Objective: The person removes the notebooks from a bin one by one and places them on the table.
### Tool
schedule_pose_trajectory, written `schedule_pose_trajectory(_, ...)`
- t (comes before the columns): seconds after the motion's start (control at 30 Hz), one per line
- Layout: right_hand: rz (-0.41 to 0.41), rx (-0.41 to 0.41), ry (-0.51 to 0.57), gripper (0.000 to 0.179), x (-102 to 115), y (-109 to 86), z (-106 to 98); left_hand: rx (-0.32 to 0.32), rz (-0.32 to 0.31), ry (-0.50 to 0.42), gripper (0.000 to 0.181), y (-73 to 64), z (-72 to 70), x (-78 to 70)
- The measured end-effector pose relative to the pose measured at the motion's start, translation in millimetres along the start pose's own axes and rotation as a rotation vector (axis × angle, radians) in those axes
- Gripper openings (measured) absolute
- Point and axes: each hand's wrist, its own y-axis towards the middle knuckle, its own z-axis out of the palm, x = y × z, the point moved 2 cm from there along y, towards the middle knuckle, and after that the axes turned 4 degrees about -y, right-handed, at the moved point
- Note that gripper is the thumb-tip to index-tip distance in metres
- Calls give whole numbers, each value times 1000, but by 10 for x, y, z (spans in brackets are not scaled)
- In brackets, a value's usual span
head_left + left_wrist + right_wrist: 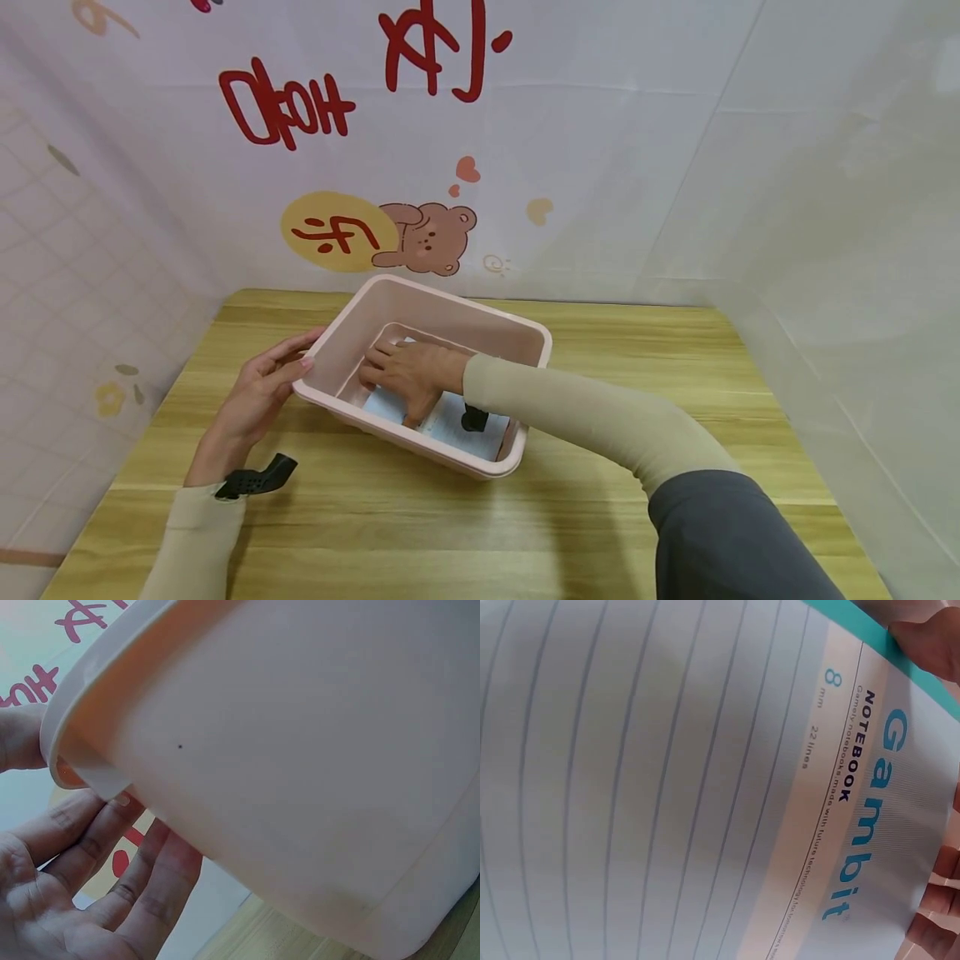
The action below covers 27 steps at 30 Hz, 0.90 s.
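A pale pink plastic bin (457, 312) sits on the table, angled, with its open top up. At its left end my left hand (258, 387) holds the rim, thumb on top and fingers under the lip against the outer wall, as the left wrist view shows. Inside the bin, my right hand (408, 373) grips a light blue notebook (667, 780) across its width. Its thumb lies on the teal edge and the fingertips are at the opposite edge. The lined cover reads "Gambit NOTEBOOK". The hand and forearm hide part of the notebook in the head view.
The wood-grain table (360, 533) extends around the bin. Behind it hangs a white backdrop (600, 183) with red characters and a printed bear (431, 242). Pale side panels (862, 292) border the table. A black wrist camera mount (258, 479) sticks out from the left wrist.
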Motion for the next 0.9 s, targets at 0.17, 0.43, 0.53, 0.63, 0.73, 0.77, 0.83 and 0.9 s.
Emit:
schedule_pose_trajectory(0.17,-1,10,-16,88,8,-1,-13,-2,-8,8,46,-1,0,0)
schedule_pose_trajectory(0.43,28,-3,-11,84,-9,-44,-25,-5,-14,9,45,2,6,9)
schedule_pose_trajectory(0.53,32,-4,-4,82,-9,-41,-24,-6,-18,8,46,0,5,13)
schedule_pose_trajectory(0.63,28,1,14,83,-4,-27,-23,-6,-18,11,46,-1,2,17)
schedule_pose_trajectory(0.73,15,6,26,82,-2,-16,-27,-7,-15,16,47,-3,0,19)
schedule_pose_trajectory(0.77,12,6,28,83,-3,-15,-29,-7,-13,17,47,-4,0,19)
schedule_pose_trajectory(0.83,10,5,23,82,-11,-21,-31,-6,-7,13,46,-4,-1,20)
schedule_pose_trajectory(0.9,14,0,8,83,-19,-34,-30,-5,-1,6,45,-2,-1,22)
